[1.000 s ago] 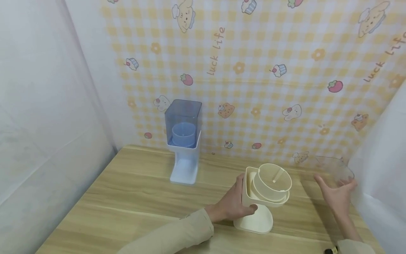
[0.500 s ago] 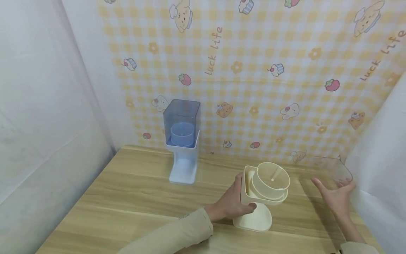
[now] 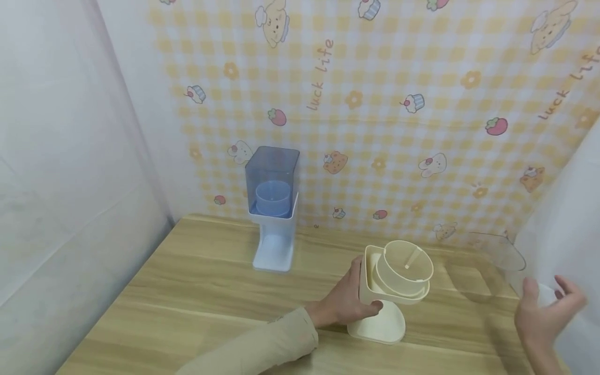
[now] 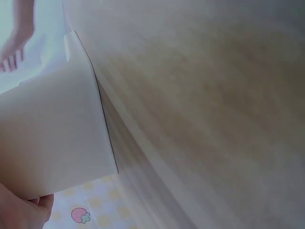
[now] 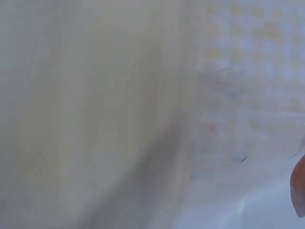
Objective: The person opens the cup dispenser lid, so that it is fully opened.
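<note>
– Left hand (image 3: 347, 299) clamped around the upper part of the cream dispenser (image 3: 391, 298), thumb at the near side, over the right half of the table (image 3: 211, 297)! A round cup (image 3: 405, 268) sits in its top.
– And the right hand (image 3: 548, 315)?
– Out by the right edge, thumb and fingers apart and loosely bent, holding nothing! Beyond it, a clear cover (image 3: 499, 252) at the back corner.
– Over to the left, the blue dispenser (image 3: 274, 203) stands upright near the patterned cloth (image 3: 356, 130).
</note>
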The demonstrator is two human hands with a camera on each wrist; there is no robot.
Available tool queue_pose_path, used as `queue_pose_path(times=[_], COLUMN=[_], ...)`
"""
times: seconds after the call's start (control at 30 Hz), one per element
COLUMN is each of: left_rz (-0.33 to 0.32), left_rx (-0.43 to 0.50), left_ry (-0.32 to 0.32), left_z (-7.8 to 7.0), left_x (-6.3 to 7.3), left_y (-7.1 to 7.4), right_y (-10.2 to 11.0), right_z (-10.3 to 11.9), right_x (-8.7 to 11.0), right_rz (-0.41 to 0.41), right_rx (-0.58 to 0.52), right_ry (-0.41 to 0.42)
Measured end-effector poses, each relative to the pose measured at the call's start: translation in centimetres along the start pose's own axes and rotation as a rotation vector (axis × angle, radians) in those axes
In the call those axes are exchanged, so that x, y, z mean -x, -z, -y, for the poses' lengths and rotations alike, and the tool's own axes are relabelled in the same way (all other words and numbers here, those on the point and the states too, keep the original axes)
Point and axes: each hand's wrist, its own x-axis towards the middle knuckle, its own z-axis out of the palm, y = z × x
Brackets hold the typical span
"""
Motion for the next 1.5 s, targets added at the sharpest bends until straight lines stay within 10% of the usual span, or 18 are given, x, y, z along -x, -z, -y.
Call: queue_pose_path(times=[0.13,0.37,0.7,0.87,1.03,1.27,1.5], left_rz=[-0.011,-0.004,-0.186,-0.294,-0.192,-0.222,-0.336], left_rx=[-0.004,0.013,-0.053,0.161,0.418,0.501,0.514], left_ry=[0.001,0.039,0.081,0.189,0.351,0.456,0.430], left_z=[0.0,-0.2,-3.3,-7.3,-10.2,-12.1,-11.8], left_x=[-0.1,-0.4,2.6,4.6,5.5,4.8,2.8], left_y=[0.2,0.4,0.0,-1.3,-2.6,-3.9,-4.3], right_y=[-1.2,-5.3,-9.9,-11.4,-12.4,-12.5,-11.5], right_z=[3.6,9.0,12.1,12.9,13.2,13.8,13.4], right_x=[0.4,2.5,4.0,3.7,4.3,5.3,6.0], right_rz=[0.105,0.648,1.133,1.387,1.424,1.308,1.375], right_rx=[-0.095,-0.211,-0.551,-0.734,-0.560,-0.302,-0.454], right_ry=[0.181,0.395,0.245,0.210,0.213,0.132,0.065])
